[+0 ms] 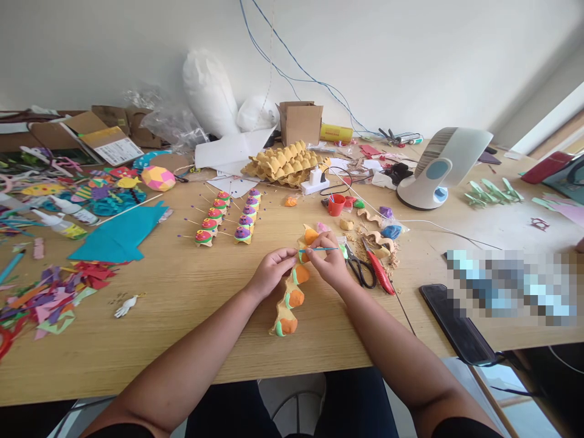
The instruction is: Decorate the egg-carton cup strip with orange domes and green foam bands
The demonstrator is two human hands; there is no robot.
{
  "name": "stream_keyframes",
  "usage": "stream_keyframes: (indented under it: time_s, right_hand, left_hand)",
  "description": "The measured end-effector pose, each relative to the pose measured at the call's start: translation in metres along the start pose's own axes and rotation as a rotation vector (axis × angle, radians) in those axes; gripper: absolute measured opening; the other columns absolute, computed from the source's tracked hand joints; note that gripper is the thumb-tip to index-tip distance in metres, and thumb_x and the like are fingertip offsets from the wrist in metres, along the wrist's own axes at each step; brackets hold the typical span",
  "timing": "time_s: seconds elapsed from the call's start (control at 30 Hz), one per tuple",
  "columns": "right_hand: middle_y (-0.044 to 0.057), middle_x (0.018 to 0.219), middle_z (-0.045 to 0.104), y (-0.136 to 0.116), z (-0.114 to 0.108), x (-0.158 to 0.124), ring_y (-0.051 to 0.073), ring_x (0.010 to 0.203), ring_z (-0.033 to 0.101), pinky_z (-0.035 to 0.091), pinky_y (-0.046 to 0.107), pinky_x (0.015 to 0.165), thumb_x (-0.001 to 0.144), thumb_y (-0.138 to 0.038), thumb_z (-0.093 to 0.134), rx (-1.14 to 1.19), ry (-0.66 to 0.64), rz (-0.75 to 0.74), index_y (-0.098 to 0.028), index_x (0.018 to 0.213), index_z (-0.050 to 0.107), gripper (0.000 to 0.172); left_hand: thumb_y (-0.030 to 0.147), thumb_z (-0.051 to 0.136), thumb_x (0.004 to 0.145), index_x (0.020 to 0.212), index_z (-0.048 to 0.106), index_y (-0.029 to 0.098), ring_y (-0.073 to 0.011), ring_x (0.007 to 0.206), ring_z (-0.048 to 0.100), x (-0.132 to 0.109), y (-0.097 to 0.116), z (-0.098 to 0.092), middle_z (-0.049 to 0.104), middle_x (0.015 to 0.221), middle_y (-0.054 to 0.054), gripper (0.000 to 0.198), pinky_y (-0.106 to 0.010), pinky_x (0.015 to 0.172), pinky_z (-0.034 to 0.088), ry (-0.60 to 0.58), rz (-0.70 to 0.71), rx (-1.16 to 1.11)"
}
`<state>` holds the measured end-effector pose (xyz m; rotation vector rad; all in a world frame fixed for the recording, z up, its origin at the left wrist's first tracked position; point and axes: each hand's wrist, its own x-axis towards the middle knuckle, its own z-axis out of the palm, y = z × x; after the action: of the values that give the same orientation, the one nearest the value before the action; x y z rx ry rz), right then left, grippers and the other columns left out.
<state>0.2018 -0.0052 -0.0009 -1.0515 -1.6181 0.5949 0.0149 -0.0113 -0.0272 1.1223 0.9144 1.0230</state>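
A yellow egg-carton strip lies lengthwise in front of me, its bumps covered with orange clay and edged with light green clay. My left hand is closed on the strip's left edge near its far end. My right hand pinches a thin blue tool, held level across the strip, its tip by the green clay close to my left fingertips. Black-handled scissors and a red cutter lie just right of my right hand.
Two finished-looking strips with red and purple bumps and pins stand left of centre. Behind are stacked egg cartons, a red cup and a fan. A phone lies right; paper scraps lie left.
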Motion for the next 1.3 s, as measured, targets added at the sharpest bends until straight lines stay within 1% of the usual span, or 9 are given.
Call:
stream_keyframes:
  time_s: [0.23, 0.4, 0.53, 0.7, 0.9, 1.03, 1.3]
  right_hand:
    - [0.002, 0.085, 0.054, -0.0005, -0.0006, 0.0, 0.022, 0.089, 0.054, 0.044, 0.039, 0.087, 0.087, -0.031, 0.068, 0.03, -0.008, -0.019, -0.024, 0.077, 0.059, 0.015]
    - [0.002, 0.086, 0.054, 0.0, -0.0002, 0.0, 0.022, 0.089, 0.054, 0.043, 0.039, 0.087, 0.087, -0.03, 0.068, 0.027, 0.009, -0.016, -0.023, 0.076, 0.059, 0.015]
    - [0.002, 0.085, 0.054, 0.0004, -0.0006, 0.0001, 0.022, 0.089, 0.054, 0.043, 0.04, 0.087, 0.088, -0.033, 0.067, 0.016, 0.027, 0.005, -0.023, 0.077, 0.059, 0.016]
    - [0.002, 0.086, 0.054, 0.0013, -0.001, 0.0007, 0.023, 0.089, 0.054, 0.044, 0.04, 0.087, 0.088, -0.033, 0.067, -0.008, 0.032, 0.015, -0.023, 0.078, 0.059, 0.016]
    - [0.002, 0.085, 0.054, 0.0025, -0.0002, 0.0004, 0.022, 0.089, 0.054, 0.044, 0.04, 0.086, 0.088, -0.033, 0.066, 0.014, 0.031, -0.014, -0.023, 0.078, 0.059, 0.016]
    - [0.002, 0.086, 0.053, 0.0019, -0.0002, 0.0009, 0.022, 0.089, 0.054, 0.043, 0.04, 0.086, 0.087, -0.032, 0.067, 0.016, 0.026, 0.004, -0.023, 0.077, 0.058, 0.016]
    - [0.002, 0.085, 0.054, 0.0011, -0.0006, 0.0007, 0.022, 0.088, 0.054, 0.043, 0.039, 0.086, 0.088, -0.034, 0.066, 0.028, 0.025, 0.013, -0.023, 0.077, 0.058, 0.017]
  left_hand:
    - [0.043, 0.077, 0.081, 0.107, 0.078, 0.018, -0.0104, 0.06, 0.051, 0.0008, -0.001, -0.0007, 0.068, 0.075, -0.001, 0.036, -0.024, 0.058, 0.037, 0.0, -0.005, 0.004]
    - [0.043, 0.076, 0.081, 0.108, 0.078, 0.018, -0.0107, 0.06, 0.052, 0.0013, -0.0027, -0.0016, 0.068, 0.075, 0.0, 0.036, -0.024, 0.059, 0.037, -0.003, 0.003, 0.011]
    - [0.042, 0.075, 0.084, 0.109, 0.078, 0.019, -0.0102, 0.062, 0.052, 0.0007, -0.003, -0.0021, 0.068, 0.077, 0.0, 0.034, -0.023, 0.06, 0.037, -0.018, 0.014, 0.012]
    - [0.042, 0.075, 0.084, 0.109, 0.078, 0.019, -0.0099, 0.059, 0.05, -0.0003, -0.0011, -0.0012, 0.068, 0.075, 0.0, 0.035, -0.023, 0.058, 0.036, -0.022, 0.011, 0.012]
    - [0.043, 0.077, 0.08, 0.107, 0.078, 0.018, -0.0112, 0.06, 0.052, -0.0008, 0.0022, 0.0016, 0.068, 0.074, -0.001, 0.037, -0.024, 0.058, 0.037, 0.002, 0.005, 0.008]
    - [0.044, 0.078, 0.078, 0.105, 0.078, 0.018, -0.0127, 0.061, 0.054, -0.0018, 0.0043, 0.0027, 0.066, 0.069, 0.0, 0.038, -0.025, 0.058, 0.038, 0.009, 0.009, 0.009]
    - [0.044, 0.075, 0.082, 0.106, 0.077, 0.018, -0.0096, 0.059, 0.046, -0.0015, 0.0032, 0.0011, 0.063, 0.07, 0.001, 0.035, -0.024, 0.058, 0.035, -0.012, 0.011, 0.041]
